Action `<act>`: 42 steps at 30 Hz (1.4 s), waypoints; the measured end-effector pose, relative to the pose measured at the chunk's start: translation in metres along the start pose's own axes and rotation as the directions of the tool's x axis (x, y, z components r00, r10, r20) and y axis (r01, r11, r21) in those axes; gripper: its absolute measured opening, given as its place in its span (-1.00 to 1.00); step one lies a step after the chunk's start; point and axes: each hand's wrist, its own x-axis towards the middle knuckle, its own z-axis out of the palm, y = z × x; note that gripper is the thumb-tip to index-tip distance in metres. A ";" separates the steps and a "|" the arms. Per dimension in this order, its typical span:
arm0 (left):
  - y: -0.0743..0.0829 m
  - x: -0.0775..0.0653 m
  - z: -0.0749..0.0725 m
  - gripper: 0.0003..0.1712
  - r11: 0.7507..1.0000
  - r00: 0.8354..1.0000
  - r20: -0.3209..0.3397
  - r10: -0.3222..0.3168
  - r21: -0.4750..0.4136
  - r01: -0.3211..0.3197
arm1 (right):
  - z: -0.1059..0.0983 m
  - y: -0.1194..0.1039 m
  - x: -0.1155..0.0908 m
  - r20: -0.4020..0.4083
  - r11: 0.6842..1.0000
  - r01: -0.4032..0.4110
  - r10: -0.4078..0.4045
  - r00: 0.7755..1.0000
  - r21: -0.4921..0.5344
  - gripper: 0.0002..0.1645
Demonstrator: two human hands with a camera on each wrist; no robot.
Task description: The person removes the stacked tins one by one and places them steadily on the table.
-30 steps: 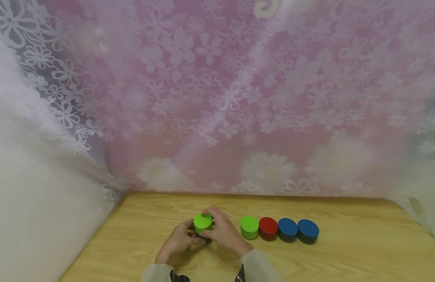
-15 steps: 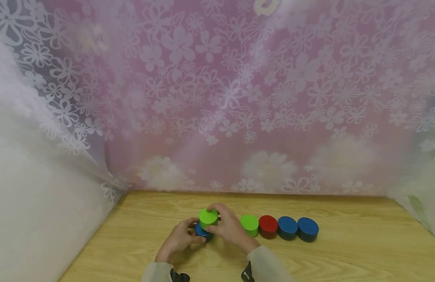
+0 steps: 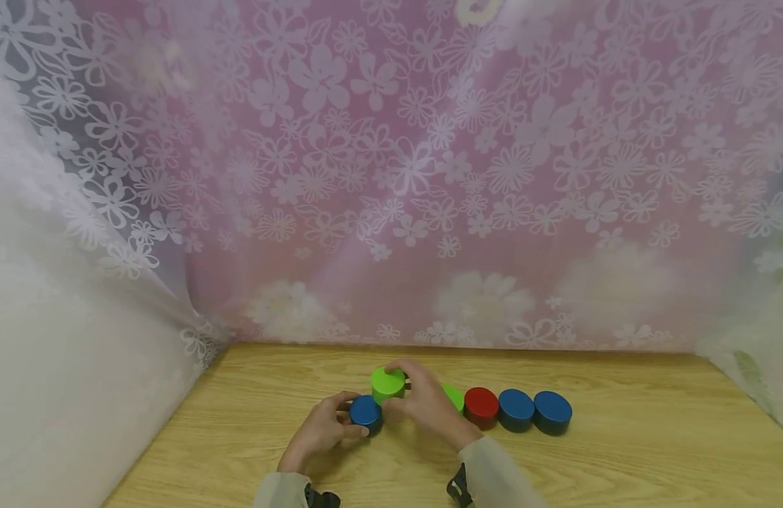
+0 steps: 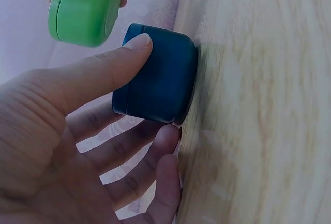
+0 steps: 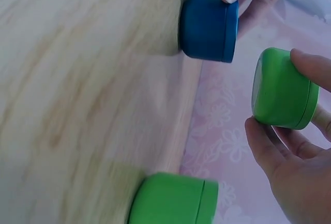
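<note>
A small round blue tin [image 3: 365, 413] with a lid stands upright on the table, and my left hand [image 3: 324, 428] grips its side, thumb in front and fingers behind. In the left wrist view the left thumb lies against the blue tin [image 4: 160, 74]. My right hand [image 3: 425, 402] pinches a lidded green tin [image 3: 388, 383] between thumb and fingers. This green tin [image 5: 284, 88] is lifted off the table, up and to the right of the blue one, as the right wrist view shows.
Right of the hands a row stands on the wooden table [image 3: 645, 423]: another green tin [image 3: 455, 397], partly behind the right hand, a red tin [image 3: 481, 408] and two blue tins, one at the right end [image 3: 553, 413]. A floral curtain [image 3: 429, 212] hangs behind.
The right hand has raised the green tin off the top of the blue tin and moved it to the right. The left hand has stayed at the blue tin, whose lid is now uncovered.
</note>
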 end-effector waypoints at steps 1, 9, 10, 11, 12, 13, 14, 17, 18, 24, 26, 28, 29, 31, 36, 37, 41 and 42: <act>0.000 0.000 0.000 -0.25 1.000 1.000 -0.002 0.001 0.004 -0.001 | -0.001 0.000 0.000 -0.002 1.000 -0.001 0.001 1.000 -0.002 -0.49; 0.000 -0.002 0.001 -0.26 1.000 1.000 -0.013 0.017 0.025 -0.016 | -0.011 0.003 -0.006 -0.034 0.999 -0.020 0.019 0.999 -0.032 -0.48; -0.001 -0.002 0.001 -0.26 0.999 1.000 -0.014 0.019 0.027 -0.018 | -0.013 0.003 -0.007 -0.038 0.999 -0.025 0.023 0.999 -0.036 -0.47; -0.001 -0.002 0.001 -0.26 0.999 1.000 -0.016 0.021 0.029 -0.020 | -0.014 0.003 -0.007 -0.043 0.999 -0.029 0.028 0.999 -0.040 -0.47; -0.001 -0.002 0.002 -0.26 0.999 1.000 -0.017 0.024 0.031 -0.024 | -0.015 0.004 -0.008 -0.048 0.999 -0.032 0.030 0.998 -0.037 -0.47; -0.001 -0.002 0.002 -0.26 0.999 0.999 -0.019 0.028 0.033 -0.028 | -0.016 0.004 -0.009 -0.053 0.999 -0.035 0.033 0.998 -0.034 -0.47; -0.001 -0.002 0.002 -0.27 0.999 0.999 -0.021 0.033 0.036 -0.032 | -0.018 0.004 -0.009 -0.057 0.999 -0.037 0.036 0.998 -0.030 -0.46; 0.000 -0.002 0.003 -0.27 0.998 0.999 -0.025 0.043 0.042 -0.042 | -0.021 0.006 -0.010 -0.070 0.999 -0.046 0.044 0.997 -0.025 -0.46; 0.000 -0.002 0.003 -0.27 0.998 0.999 -0.025 0.045 0.043 -0.044 | -0.023 0.006 -0.010 -0.073 0.999 -0.047 0.045 0.996 -0.025 -0.46; 0.004 -0.004 0.004 -0.26 0.999 0.999 -0.019 0.027 0.038 -0.026 | -0.032 0.006 -0.015 -0.080 0.997 -0.073 0.071 0.994 -0.024 -0.45; 0.004 -0.004 0.004 -0.26 0.999 1.000 -0.014 0.020 0.037 -0.019 | -0.035 0.007 -0.017 -0.082 0.996 -0.090 0.088 0.993 -0.013 -0.44; 0.004 -0.004 0.004 -0.27 0.999 1.000 -0.009 0.017 0.035 -0.017 | -0.039 0.007 -0.020 -0.086 0.994 -0.112 0.111 0.990 0.004 -0.44; 0.003 -0.004 0.004 -0.27 0.999 1.000 -0.008 0.018 0.034 -0.018 | -0.040 0.008 -0.020 -0.090 0.993 -0.118 0.118 0.989 0.010 -0.44; 0.003 -0.005 0.004 -0.27 0.999 1.000 -0.007 0.024 0.035 -0.024 | -0.044 0.009 -0.022 -0.099 0.991 -0.131 0.132 0.986 0.021 -0.45; 0.003 -0.005 0.004 -0.27 0.999 0.999 -0.009 0.032 0.036 -0.031 | -0.051 0.013 -0.025 -0.107 0.991 -0.133 0.133 0.985 0.013 -0.45; 0.003 -0.006 0.004 -0.27 0.999 0.999 -0.009 0.031 0.034 -0.031 | -0.052 0.014 -0.026 -0.110 0.991 -0.131 0.131 0.985 0.005 -0.45; 0.003 -0.005 0.004 -0.26 0.999 0.999 -0.003 0.038 0.026 -0.038 | -0.057 0.018 -0.028 -0.119 0.991 -0.132 0.129 0.984 -0.015 -0.44; 0.003 -0.005 0.003 -0.26 0.999 0.999 -0.003 0.037 0.023 -0.037 | -0.058 0.018 -0.029 -0.119 0.991 -0.132 0.129 0.984 -0.019 -0.44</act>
